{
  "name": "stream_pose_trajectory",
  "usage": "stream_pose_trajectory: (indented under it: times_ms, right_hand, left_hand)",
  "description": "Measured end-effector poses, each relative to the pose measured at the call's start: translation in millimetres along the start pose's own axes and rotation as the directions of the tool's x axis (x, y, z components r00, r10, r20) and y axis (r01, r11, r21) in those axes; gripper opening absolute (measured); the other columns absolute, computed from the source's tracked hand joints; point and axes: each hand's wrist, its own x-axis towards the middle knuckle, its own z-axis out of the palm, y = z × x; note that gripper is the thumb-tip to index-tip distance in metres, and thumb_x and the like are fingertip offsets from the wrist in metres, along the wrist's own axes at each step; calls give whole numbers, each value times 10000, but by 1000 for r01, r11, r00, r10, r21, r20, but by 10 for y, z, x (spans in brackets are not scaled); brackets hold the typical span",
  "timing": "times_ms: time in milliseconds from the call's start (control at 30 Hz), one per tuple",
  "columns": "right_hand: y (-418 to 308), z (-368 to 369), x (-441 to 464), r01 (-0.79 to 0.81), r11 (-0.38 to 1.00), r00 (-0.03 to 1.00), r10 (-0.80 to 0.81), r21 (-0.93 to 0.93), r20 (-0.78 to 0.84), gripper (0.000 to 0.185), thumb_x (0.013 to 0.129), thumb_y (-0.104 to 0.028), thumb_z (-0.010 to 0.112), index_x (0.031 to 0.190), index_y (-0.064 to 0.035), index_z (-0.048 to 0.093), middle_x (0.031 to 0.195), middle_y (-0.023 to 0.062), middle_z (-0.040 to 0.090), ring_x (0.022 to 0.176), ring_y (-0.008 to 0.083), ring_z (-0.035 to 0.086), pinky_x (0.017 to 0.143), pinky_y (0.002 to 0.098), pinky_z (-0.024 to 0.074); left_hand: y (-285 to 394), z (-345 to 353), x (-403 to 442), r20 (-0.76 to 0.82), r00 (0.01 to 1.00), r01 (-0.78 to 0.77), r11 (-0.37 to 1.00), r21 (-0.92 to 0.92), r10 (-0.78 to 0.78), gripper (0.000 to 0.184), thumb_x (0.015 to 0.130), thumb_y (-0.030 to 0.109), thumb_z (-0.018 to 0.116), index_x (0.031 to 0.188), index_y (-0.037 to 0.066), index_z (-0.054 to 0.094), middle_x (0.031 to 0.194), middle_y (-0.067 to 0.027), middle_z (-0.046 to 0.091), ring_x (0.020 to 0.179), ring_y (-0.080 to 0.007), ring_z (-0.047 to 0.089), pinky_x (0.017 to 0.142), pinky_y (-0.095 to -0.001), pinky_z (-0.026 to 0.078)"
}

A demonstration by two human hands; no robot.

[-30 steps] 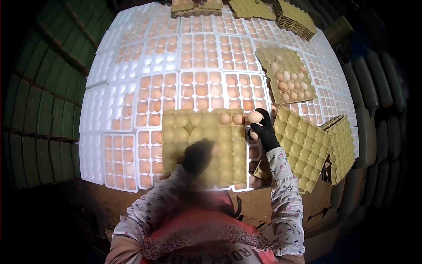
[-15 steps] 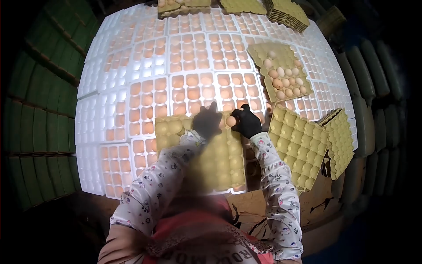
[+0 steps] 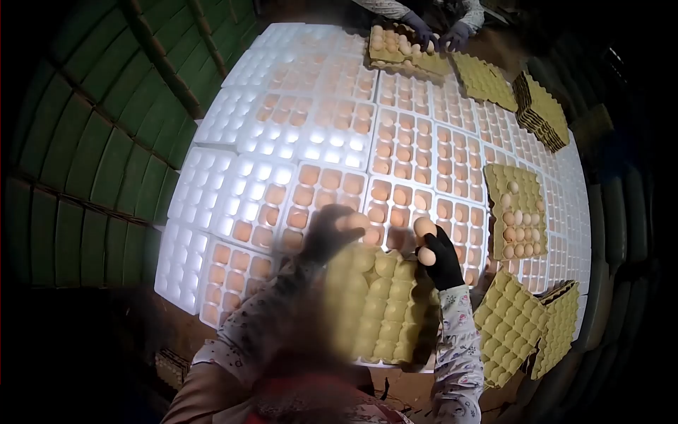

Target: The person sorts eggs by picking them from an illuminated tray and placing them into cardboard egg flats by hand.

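My right hand (image 3: 443, 261), in a black glove, is closed around two brown eggs, an upper egg (image 3: 424, 227) and a lower egg (image 3: 426, 256). Smeared by motion, my gloved left hand (image 3: 326, 233) has pale brown eggs (image 3: 349, 222) at its fingertips; how many is unclear. Both hands are above the near edge of the white egg trays (image 3: 369, 182), whose cells hold many eggs. Directly below and between my forearms lies a yellow-green pulp egg tray (image 3: 385, 307), with no eggs visible in its cells; its left part is blurred.
To the right, another pulp tray (image 3: 533, 180) carries several eggs. Loose pulp trays (image 3: 510, 321) lean at the near right; a stack (image 3: 542, 109) stands farther back. At the far edge, another person's gloved hands (image 3: 441, 35) work over an egg-filled tray (image 3: 388, 44). Green stacks (image 3: 92, 141) line the left.
The view has swung left and up, bringing another person's hands into sight. My right hand now has two eggs instead of one visible. Eggs now show at my left hand's fingertips.
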Motion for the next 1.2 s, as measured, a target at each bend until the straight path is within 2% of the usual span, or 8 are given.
stream_pose_trajectory:
  times_ms: [133,200,367,633,767,833,967,1200]
  right_hand:
    - [374,330,1026,316,852,947,-256,-417,195,406,734,-207,678,1063,-15,537,908,61,571,781,174,574,641,294,482]
    - [300,611,1400,591,303,747,-555,-747,366,448,649,-204,740,1035,-76,552,1019,79,495,905,252,551,718,338,488]
    - [-70,1113,2110,419,-222,874,-165,-880,458,420,672,-198,661,1079,-181,558,1284,129,398,1018,306,524,758,385,497]
    - [-258,1611,2306,591,-163,723,-327,-790,608,140,778,-194,529,859,-153,636,989,43,576,914,225,566,791,377,491]
    - [197,1977,2792,515,408,835,-437,-754,334,155,753,-193,599,879,-105,621,955,42,590,1040,218,501,828,287,446]
    - [303,2086,2882,617,72,689,-531,-784,494,170,761,-141,588,920,-86,617,1007,52,584,1057,224,498,827,319,454]
    - [475,1859,2707,751,14,510,-648,-660,567,156,798,-139,550,939,-114,612,1100,35,557,1065,214,492,835,334,458]
    - [483,118,266,443,318,698,-709,-838,100,333,731,-57,636,1053,-27,557,1002,126,553,954,287,548,826,338,445]
  left_hand:
    - [-433,-629,319,-213,976,77,978,195,-35,383,634,218,744,942,83,562,998,-135,501,947,-304,516,763,-385,464]
    - [-596,-844,666,-126,990,86,972,220,-59,412,591,213,738,944,113,549,1080,-152,465,945,-332,531,728,-410,484]
    - [-1070,-829,1382,211,977,-98,891,444,2,466,620,80,666,1063,141,531,1228,-140,384,925,-352,516,739,-432,479]
    - [-1490,-789,1206,-44,998,-30,986,163,37,543,699,128,676,1204,126,476,1264,-153,392,1084,-331,473,881,-392,431]
    - [-1376,-789,946,-256,964,77,997,14,-71,402,759,120,637,1135,54,511,1104,-132,525,1053,-295,496,898,-371,404]
    - [-1209,-800,636,-278,960,20,999,32,-10,358,770,108,629,1108,47,525,1077,-132,538,1025,-286,515,878,-356,413]
    - [-599,-841,-349,-126,979,165,986,4,-163,284,787,91,629,1053,41,543,1041,-111,556,927,-253,551,800,-329,442]
    - [368,-333,-2160,261,830,554,779,-292,-493,291,834,162,605,1095,53,532,1056,-74,555,888,-200,577,754,-305,476]
